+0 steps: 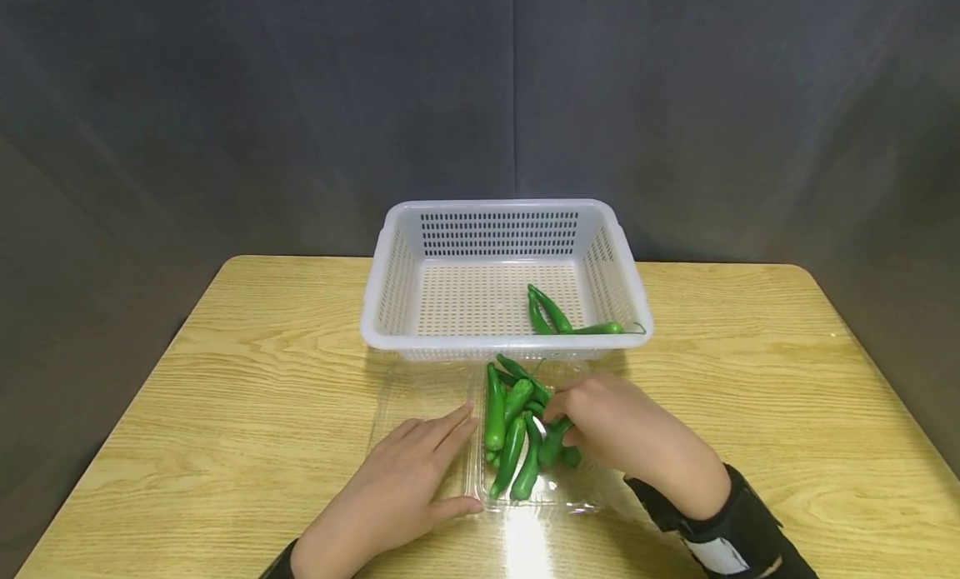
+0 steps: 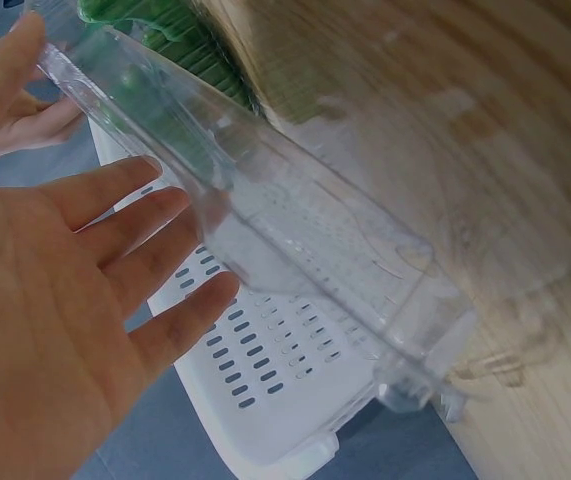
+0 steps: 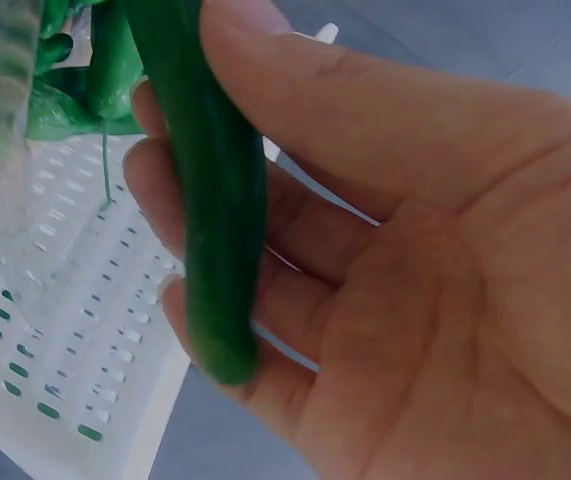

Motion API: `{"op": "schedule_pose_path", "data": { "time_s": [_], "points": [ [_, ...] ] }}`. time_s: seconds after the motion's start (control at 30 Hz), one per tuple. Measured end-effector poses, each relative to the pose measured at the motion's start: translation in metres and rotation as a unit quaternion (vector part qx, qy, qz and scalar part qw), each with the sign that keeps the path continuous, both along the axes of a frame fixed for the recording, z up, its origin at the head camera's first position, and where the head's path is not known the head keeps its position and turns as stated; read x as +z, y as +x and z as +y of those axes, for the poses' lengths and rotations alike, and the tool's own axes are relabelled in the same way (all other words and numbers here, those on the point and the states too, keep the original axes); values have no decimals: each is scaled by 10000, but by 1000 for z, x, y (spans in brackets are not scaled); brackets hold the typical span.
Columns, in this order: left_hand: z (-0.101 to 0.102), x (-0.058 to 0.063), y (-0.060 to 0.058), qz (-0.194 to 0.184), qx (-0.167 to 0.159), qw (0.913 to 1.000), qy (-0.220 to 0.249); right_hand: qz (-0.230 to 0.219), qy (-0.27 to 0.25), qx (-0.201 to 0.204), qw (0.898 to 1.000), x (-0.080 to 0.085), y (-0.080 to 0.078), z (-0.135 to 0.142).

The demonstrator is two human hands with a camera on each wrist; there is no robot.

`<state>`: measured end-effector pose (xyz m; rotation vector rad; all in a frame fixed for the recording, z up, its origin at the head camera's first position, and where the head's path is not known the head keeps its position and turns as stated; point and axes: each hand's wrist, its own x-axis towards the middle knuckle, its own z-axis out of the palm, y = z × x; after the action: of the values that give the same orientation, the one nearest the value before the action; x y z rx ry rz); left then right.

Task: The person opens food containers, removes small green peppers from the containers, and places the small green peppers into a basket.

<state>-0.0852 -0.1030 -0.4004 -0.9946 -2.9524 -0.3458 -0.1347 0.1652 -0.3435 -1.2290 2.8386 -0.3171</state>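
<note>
Over the right half of an open clear plastic clamshell box [image 1: 423,387], my right hand [image 1: 630,433] grips a green chili pepper [image 3: 220,230] between thumb and curled fingers. Several green peppers [image 1: 495,408] lie piled in that half, mostly lengthwise, some overlapping. My left hand [image 1: 401,475] lies across the box's other half, palm down. Its fingers are extended, the tips at the middle fold. In the left wrist view these fingertips [image 2: 227,288] touch the clear plastic edge.
A white perforated basket [image 1: 504,342] stands right behind the box. A few green peppers [image 1: 551,304] lie in its front right corner, one with its stem over the rim. The wood-grain table [image 1: 247,379] extends to both sides, with a dark grey curtain [image 1: 375,104] behind.
</note>
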Motion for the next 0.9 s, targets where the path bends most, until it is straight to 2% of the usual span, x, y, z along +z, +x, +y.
{"op": "schedule_pose_path", "data": {
  "time_s": [0.3,0.4,0.67,0.9],
  "points": [
    [0,-1,0,-12,-17,10000,20,679,-195,142,9974,2,1,2],
    [0,-2,0,33,-43,10000,26,899,-406,165,9950,1,0,1],
    [-1,-2,-1,103,-67,9999,33,1647,-1048,281,9804,1,-5,-3],
    [-1,-3,-1,136,-84,9998,76,1930,-1322,223,9720,0,-12,-1]
  ]
}}
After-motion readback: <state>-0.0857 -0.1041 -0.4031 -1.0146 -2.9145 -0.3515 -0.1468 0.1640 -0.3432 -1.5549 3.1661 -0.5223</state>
